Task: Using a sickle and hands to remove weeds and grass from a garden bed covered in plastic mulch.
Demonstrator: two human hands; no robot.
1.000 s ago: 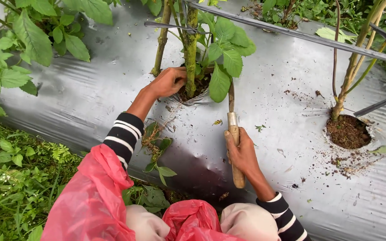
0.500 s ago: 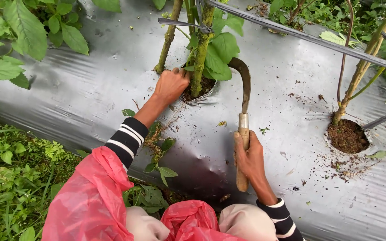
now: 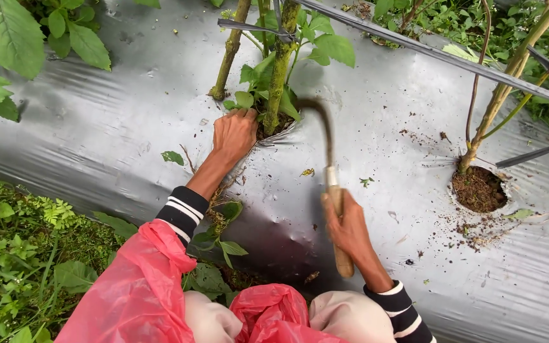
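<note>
Right hand (image 3: 349, 227) has its fingers wrapped tight around the pale wooden handle of a small curved-blade sickle (image 3: 329, 171), wrist low and near, forearm in a black-and-white striped sleeve (image 3: 401, 308) running up from the near right. Handle butt sticks out below the fist. The dark metal blade arcs away and hooks left, its motion-blurred tip just right of the green plant stem (image 3: 280, 63).

Left hand (image 3: 234, 134) is stretched far forward, palm down, fingers curled at the left edge of the planting hole (image 3: 277, 127) in the silver plastic mulch sheet (image 3: 128, 127), fingertips at the stem base among small leaves. Cannot tell whether they pinch anything.

Red plastic raincoat (image 3: 138, 292) covers the left upper arm. A second soil-filled hole (image 3: 478, 188) with another stem sits well to the right.
</note>
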